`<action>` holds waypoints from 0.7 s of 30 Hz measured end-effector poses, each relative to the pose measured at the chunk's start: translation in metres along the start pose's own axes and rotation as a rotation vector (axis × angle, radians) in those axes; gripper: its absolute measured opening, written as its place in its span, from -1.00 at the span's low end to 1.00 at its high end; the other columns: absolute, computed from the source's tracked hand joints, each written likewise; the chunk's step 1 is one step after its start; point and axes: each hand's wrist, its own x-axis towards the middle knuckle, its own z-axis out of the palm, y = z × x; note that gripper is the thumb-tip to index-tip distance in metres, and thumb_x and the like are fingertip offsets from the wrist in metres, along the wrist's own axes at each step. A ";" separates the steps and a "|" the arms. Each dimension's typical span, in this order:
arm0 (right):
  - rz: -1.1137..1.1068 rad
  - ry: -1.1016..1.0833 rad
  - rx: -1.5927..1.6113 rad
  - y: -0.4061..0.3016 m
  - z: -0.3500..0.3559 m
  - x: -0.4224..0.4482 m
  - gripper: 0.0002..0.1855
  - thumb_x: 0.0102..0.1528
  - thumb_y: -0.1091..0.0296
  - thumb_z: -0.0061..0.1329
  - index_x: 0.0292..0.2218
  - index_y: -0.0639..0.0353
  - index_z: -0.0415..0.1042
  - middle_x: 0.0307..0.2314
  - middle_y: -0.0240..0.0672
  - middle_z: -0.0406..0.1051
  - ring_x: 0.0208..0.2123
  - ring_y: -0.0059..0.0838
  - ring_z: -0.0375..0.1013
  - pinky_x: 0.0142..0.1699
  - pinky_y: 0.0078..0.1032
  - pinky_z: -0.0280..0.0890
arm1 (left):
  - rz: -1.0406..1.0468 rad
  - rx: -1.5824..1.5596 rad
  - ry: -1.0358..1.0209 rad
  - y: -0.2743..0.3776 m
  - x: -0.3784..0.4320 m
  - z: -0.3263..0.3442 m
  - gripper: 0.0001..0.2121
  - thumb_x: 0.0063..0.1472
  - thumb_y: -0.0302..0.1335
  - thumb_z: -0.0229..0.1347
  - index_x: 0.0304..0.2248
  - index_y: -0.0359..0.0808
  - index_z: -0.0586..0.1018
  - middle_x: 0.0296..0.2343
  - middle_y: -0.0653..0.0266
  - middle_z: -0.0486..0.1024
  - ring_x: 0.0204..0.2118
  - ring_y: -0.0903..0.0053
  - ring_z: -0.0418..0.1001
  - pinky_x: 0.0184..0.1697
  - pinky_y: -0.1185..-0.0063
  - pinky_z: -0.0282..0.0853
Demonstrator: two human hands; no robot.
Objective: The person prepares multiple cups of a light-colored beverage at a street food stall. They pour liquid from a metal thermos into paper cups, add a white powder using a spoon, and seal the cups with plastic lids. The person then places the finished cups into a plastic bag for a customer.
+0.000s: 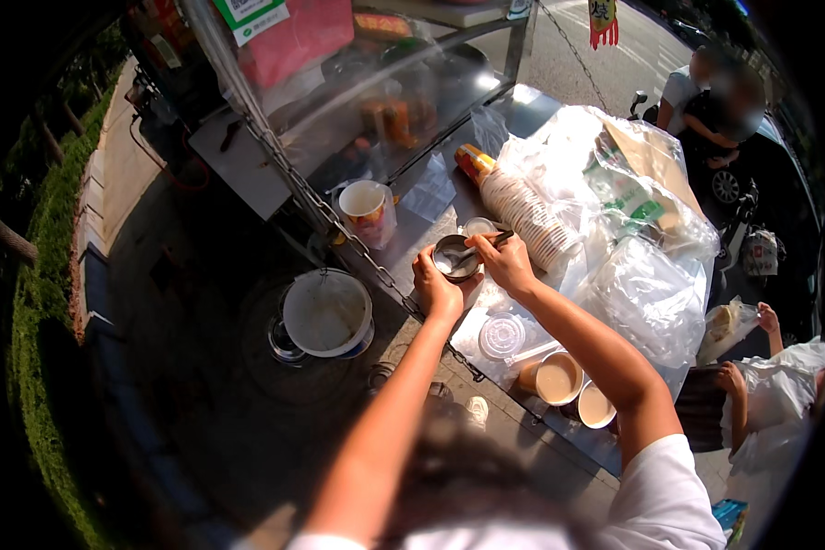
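Note:
My left hand (441,287) is wrapped around a small round container (447,256) with a dark rim and pale contents. A spoon (503,238) with a dark handle is gripped in my right hand (505,265), and its bowl dips into the container. Beyond my hands, a small clear round tub (478,226) touches a long stack of paper cups (522,213) lying on its side. Nearer to me are a clear plastic lid (501,336) and wrapped straws (533,353). Two cups of milky brown drink, a left cup (558,378) and a right cup (597,405), stand partly beside my right forearm.
A metal chain (337,220) slants past a paper cup in a plastic bag (366,210). Below hangs a white bucket (326,313). Clear plastic bags (643,282) cover the counter's right side. A person (763,395) at the right holds bagged food (725,328). A glazed case (399,82) stands behind.

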 end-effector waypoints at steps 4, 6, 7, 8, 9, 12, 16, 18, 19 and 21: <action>0.270 -0.092 0.438 0.000 -0.020 -0.002 -0.73 0.15 0.26 -0.08 -0.39 0.27 0.55 -0.73 -0.54 0.24 -0.72 -0.74 0.12 -0.62 -0.69 0.00 | -0.023 0.030 -0.028 0.012 -0.002 -0.010 -0.16 -0.35 -0.40 0.44 -0.05 -0.20 0.19 -0.08 0.08 0.23 0.00 0.19 0.21 0.06 0.34 0.18; 0.284 -0.124 0.551 0.006 -0.027 -0.003 -0.72 0.16 0.25 -0.09 -0.37 0.28 0.53 -0.73 -0.54 0.22 -0.72 -0.74 0.08 -0.62 -0.68 -0.04 | -0.022 0.024 -0.024 0.011 -0.002 -0.011 -0.16 -0.35 -0.38 0.44 -0.05 -0.20 0.19 -0.08 0.08 0.23 0.01 0.18 0.21 0.07 0.34 0.17; 0.290 -0.140 0.609 0.009 -0.030 -0.004 -0.72 0.17 0.24 -0.09 -0.35 0.29 0.53 -0.73 -0.54 0.21 -0.72 -0.74 0.06 -0.62 -0.67 -0.06 | -0.021 0.022 -0.022 0.011 -0.002 -0.011 -0.16 -0.35 -0.37 0.44 -0.05 -0.21 0.19 -0.08 0.08 0.23 0.01 0.18 0.21 0.07 0.34 0.17; 0.311 -0.156 0.629 0.012 -0.035 -0.005 -0.72 0.18 0.23 -0.09 -0.29 0.29 0.51 -0.71 -0.56 0.17 -0.70 -0.73 0.02 -0.60 -0.67 -0.09 | -0.014 0.025 -0.033 0.011 -0.002 -0.012 -0.16 -0.35 -0.36 0.44 -0.05 -0.21 0.20 -0.08 0.08 0.23 0.02 0.19 0.21 0.07 0.35 0.17; 0.325 -0.174 0.677 0.012 -0.039 -0.007 -0.72 0.18 0.23 -0.09 -0.28 0.28 0.50 -0.71 -0.56 0.16 -0.70 -0.73 0.01 -0.59 -0.68 -0.09 | -0.011 0.016 -0.033 0.010 -0.002 -0.011 -0.16 -0.35 -0.35 0.44 -0.05 -0.21 0.20 -0.08 0.08 0.23 0.02 0.19 0.21 0.07 0.35 0.17; 0.366 -0.211 0.796 0.009 -0.055 -0.016 -0.71 0.19 0.22 -0.10 -0.22 0.27 0.47 -0.68 -0.56 0.14 -0.66 -0.73 -0.01 -0.56 -0.70 -0.10 | -0.004 0.012 -0.054 0.012 -0.001 -0.011 -0.15 -0.36 -0.33 0.44 -0.05 -0.21 0.20 -0.07 0.08 0.23 0.01 0.21 0.22 0.08 0.37 0.17; 0.389 -0.233 0.881 -0.011 -0.095 -0.046 -0.69 0.21 0.20 -0.11 -0.21 0.30 0.46 -0.63 -0.53 0.17 -0.65 -0.75 -0.02 -0.55 -0.73 -0.09 | -0.008 -0.005 -0.081 0.003 0.004 -0.013 -0.14 -0.36 -0.36 0.45 -0.04 -0.26 0.20 -0.07 0.08 0.26 0.00 0.27 0.26 0.04 0.42 0.23; 0.387 -0.227 0.847 -0.015 -0.125 -0.075 -0.68 0.21 0.20 -0.12 -0.20 0.30 0.45 -0.62 -0.53 0.17 -0.63 -0.76 -0.02 -0.55 -0.73 -0.10 | 0.063 -0.084 -0.076 -0.009 0.007 -0.010 -0.15 -0.37 -0.35 0.45 -0.06 -0.29 0.22 -0.12 0.05 0.31 -0.05 0.25 0.30 0.01 0.41 0.24; 0.397 -0.195 0.819 -0.019 -0.140 -0.090 -0.68 0.21 0.20 -0.13 -0.20 0.30 0.45 -0.62 -0.53 0.16 -0.63 -0.77 -0.02 -0.55 -0.74 -0.11 | 0.095 -0.128 -0.062 -0.006 0.010 -0.009 -0.16 -0.38 -0.34 0.45 -0.08 -0.29 0.23 -0.15 0.03 0.34 -0.08 0.21 0.33 0.00 0.38 0.23; 0.426 -0.149 0.783 -0.018 -0.169 -0.129 -0.68 0.22 0.20 -0.14 -0.19 0.30 0.45 -0.64 -0.57 0.10 -0.64 -0.76 -0.04 -0.55 -0.73 -0.12 | 0.028 -0.167 -0.108 -0.001 0.007 -0.008 -0.15 -0.38 -0.35 0.46 -0.06 -0.29 0.23 -0.13 0.06 0.34 -0.07 0.25 0.33 0.00 0.40 0.24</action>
